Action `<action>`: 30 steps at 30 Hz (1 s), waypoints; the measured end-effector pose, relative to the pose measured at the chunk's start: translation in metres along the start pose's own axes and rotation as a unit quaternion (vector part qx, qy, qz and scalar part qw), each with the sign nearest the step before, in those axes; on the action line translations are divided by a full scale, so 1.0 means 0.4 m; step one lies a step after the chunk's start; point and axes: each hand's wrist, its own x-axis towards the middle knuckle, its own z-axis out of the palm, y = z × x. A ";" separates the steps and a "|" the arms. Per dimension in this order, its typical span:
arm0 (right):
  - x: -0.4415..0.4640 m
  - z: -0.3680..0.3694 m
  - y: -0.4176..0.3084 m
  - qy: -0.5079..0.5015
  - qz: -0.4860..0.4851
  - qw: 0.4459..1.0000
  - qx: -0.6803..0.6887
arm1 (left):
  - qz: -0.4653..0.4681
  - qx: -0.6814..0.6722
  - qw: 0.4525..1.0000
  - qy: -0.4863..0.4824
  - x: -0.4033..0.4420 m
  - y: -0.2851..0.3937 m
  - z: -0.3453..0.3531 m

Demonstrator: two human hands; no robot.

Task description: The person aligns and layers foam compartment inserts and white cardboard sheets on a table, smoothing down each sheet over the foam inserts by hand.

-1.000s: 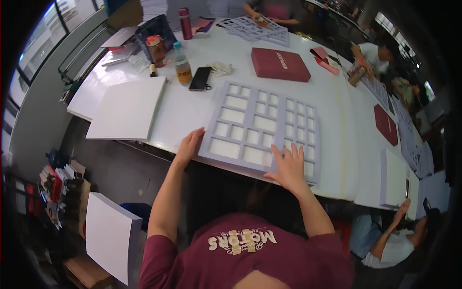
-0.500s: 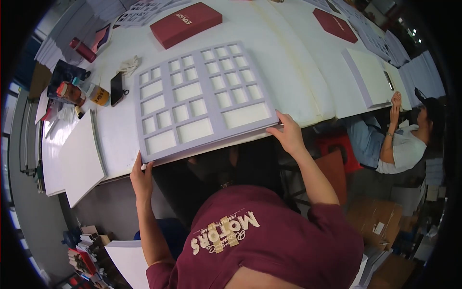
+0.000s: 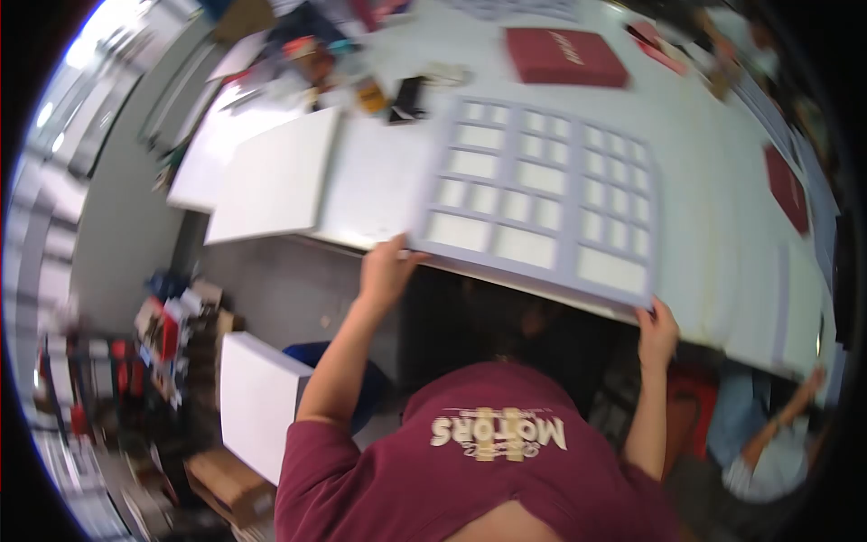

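A lavender-grey tray (image 3: 567, 181) with many rectangular compartments, white inside, lies on the white table near its front edge. My left hand (image 3: 388, 266) grips the tray's front left corner, thumb and fingers pressed together on it. At the front right corner, my right hand (image 3: 657, 330) pinches the edge of the same tray. The undersides of both corners are hidden. Left of the tray lies a stack of white boards (image 3: 275, 176). The view is slightly blurred by motion.
Beyond the tray are a dark red box (image 3: 566, 58), a black phone (image 3: 407, 99) and a bottle (image 3: 369, 94). Another red box (image 3: 786, 190) lies at the right. A co-worker (image 3: 768, 461) sits at the right. White boards (image 3: 262, 405) stand below left.
The view has swung back, so the table scene has shifted right. Since the first frame, my right hand has gone from the tray's compartments to its front right corner, and my left hand holds the left corner.
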 end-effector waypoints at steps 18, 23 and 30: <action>0.062 -0.064 -0.108 0.039 -0.084 0.982 0.163 | -0.261 0.240 0.935 -0.020 0.161 -0.314 -0.290; 0.046 0.035 -0.264 -0.014 -0.124 0.966 0.225 | -0.180 0.259 0.942 0.112 0.165 -0.395 -0.297; -0.065 0.218 -0.504 -0.316 -0.127 0.881 0.329 | -0.042 0.184 0.913 0.362 -0.011 -0.142 -0.360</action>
